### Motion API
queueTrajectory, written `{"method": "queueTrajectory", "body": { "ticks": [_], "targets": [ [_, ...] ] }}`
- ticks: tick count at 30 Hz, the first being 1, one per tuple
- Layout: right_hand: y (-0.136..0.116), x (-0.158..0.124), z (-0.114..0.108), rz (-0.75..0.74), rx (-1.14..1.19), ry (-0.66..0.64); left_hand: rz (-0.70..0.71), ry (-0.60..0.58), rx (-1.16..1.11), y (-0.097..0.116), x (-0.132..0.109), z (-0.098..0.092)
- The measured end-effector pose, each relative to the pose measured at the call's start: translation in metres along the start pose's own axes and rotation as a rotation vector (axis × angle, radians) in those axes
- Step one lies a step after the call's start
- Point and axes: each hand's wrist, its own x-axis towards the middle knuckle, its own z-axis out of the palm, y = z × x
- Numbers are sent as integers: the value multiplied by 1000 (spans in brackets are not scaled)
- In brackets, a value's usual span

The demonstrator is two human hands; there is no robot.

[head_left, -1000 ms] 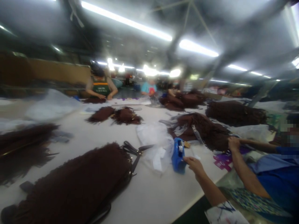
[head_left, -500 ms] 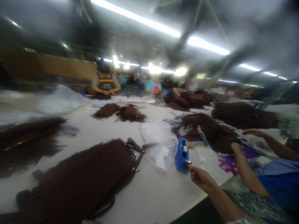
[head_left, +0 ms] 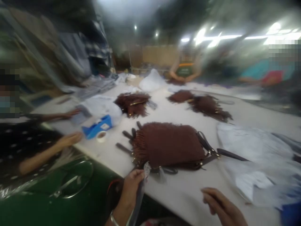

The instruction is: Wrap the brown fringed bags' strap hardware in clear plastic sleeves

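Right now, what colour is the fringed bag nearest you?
The fringed bag is brown, in the head view.

Head cam — single 1st-person view
Looks fwd & down across tabletop (head_left: 182, 188) — hands (head_left: 132, 183) nr, btm of frame; lights (head_left: 230, 37) well off, up top.

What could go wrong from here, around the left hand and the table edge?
The dark strip in the left hand hangs past the table edge and might snag. The clear plastic at that hand looks thin and could tear. A co-worker's hand near the blue tape dispenser might knock it.
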Motion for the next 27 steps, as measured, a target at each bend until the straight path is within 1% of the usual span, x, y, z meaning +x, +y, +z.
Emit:
{"method": "queueTrajectory", "body": {
  "ticks": [2,3,4,5,7,9,12,15,22,27],
  "targets": [
    [-56,15,45,-98,118,-173,-7,-26,-9,-1,-1,-1],
    [-80,23,64,-166,166,-264,-9,-40,-11,-1,-1,-1],
    [-100,30,80,-227,200,-318,-15,-57,-17,-2,-1,-2],
    [-116,37,93,-275,221,-359,-21,-77,-25,-2,0,-4],
    [-134,48,113,-333,230,-400,-20,-115,-48,-4,2,-7],
    [-140,56,127,-346,214,-422,-22,-144,-70,-6,4,-11],
    [-141,63,137,-345,168,-449,-31,-167,-99,-8,6,-13],
    [-145,65,139,-364,98,-449,-26,-170,-85,-6,7,-14],
    [-154,67,139,-466,-124,-406,35,-170,52,1,10,-17],
    [-156,67,144,-539,-248,-369,60,-191,59,4,11,-17]
  ]
}}
